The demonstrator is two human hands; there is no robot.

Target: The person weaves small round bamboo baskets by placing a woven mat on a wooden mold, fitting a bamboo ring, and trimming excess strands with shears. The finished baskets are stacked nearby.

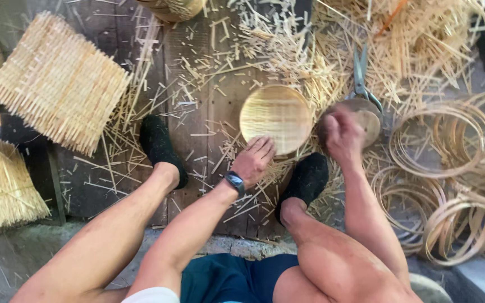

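From the head view we see a round woven disc [276, 119] lying flat on the dark plank floor [197, 123]. Our left hand [254, 160] rests open, fingers spread, on the disc's near edge. Just right of the disc, our right hand [341, 134] is clenched over a round wooden block [366, 115]; shears [361, 76] lie behind it.

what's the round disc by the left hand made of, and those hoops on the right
The round disc looks like fine pale cane or bamboo strips laid side by side, unvarnished: thin parallel lines cross its face. The hoops appear to be thin bent bamboo or wood bands, bare and tan, coiled in loose rings. The exact plant cannot be told.
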